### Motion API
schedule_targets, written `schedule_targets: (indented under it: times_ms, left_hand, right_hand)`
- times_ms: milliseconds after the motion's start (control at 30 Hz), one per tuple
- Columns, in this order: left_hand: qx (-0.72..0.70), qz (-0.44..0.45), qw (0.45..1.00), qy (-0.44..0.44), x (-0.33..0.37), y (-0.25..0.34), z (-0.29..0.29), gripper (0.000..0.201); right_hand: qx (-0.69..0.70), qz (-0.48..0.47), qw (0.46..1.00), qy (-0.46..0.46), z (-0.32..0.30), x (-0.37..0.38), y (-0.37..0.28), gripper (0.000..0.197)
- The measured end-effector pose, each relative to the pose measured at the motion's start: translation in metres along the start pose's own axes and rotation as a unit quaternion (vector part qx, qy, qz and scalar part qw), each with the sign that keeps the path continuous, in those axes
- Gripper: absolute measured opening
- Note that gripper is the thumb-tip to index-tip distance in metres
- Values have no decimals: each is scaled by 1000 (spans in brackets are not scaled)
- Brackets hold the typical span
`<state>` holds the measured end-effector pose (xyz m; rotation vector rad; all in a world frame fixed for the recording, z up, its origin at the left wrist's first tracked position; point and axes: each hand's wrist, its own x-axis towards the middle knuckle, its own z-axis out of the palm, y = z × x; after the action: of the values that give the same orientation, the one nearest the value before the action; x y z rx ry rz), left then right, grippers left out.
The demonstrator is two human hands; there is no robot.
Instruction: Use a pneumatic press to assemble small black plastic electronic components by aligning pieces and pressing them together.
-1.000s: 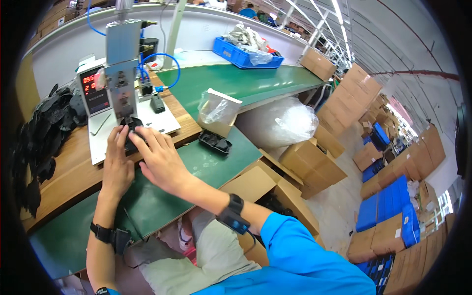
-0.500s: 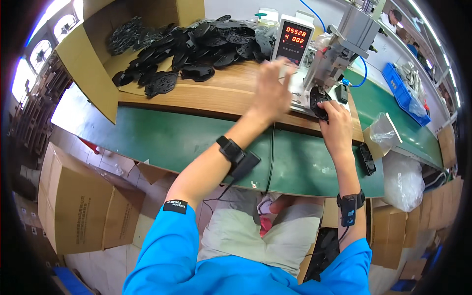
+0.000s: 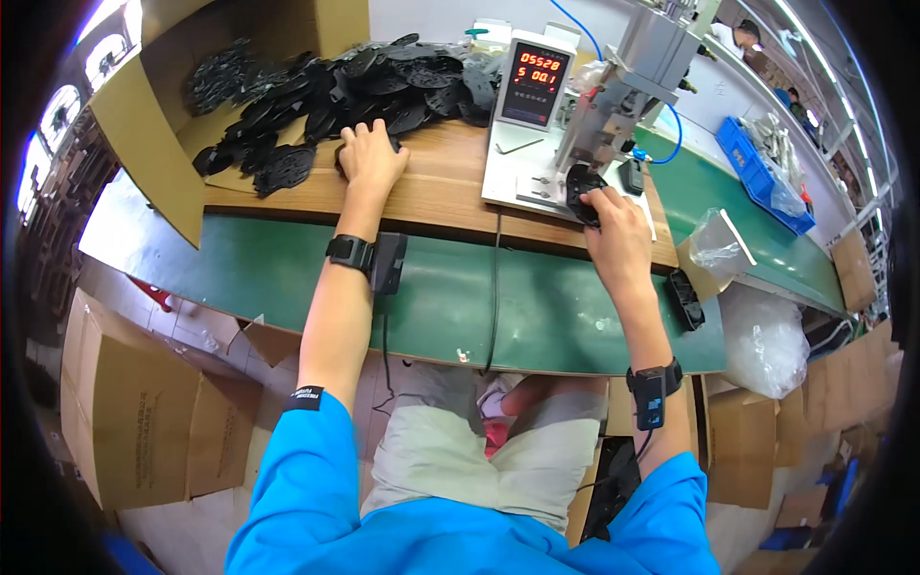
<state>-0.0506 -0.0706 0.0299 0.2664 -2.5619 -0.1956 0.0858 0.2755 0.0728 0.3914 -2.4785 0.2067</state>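
Note:
My left hand (image 3: 372, 163) lies over a flat black plastic part on the wooden board, at the near edge of a pile of similar black parts (image 3: 383, 91). Its fingers and thumb are curved around that part, which mostly hides under the palm. At the press (image 3: 599, 125), my right hand (image 3: 618, 225) pinches the near end of another black plastic part (image 3: 581, 192). That part sits beneath the press head, on the white base plate (image 3: 508, 177). A counter box with a red lit display (image 3: 534, 81) stands on the plate, left of the press.
An open cardboard box (image 3: 144, 144) stands behind and left of the pile. A hex key (image 3: 519, 148) lies on the plate. A black part (image 3: 684, 299) rests near the green table's right end. Farther right are a blue bin (image 3: 767, 172) and a clear plastic bag (image 3: 767, 335).
My left hand has moved left from beside the counter box to the black part by the pile. My right hand keeps its hold at the press. The lower display digits have changed.

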Motion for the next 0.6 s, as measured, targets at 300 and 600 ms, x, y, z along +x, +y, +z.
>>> schedule_targets:
  times_ms: [300,600]
  left_hand:
    - [-46,0,997,58,2,5,-3,38]
    - [-208,52,932,293,5,20,-29,17]
  right_hand:
    - [-3,7,1000,-4,0,-1,-2,37]
    - [5,15,1000,-6,-3,0,-2,38]
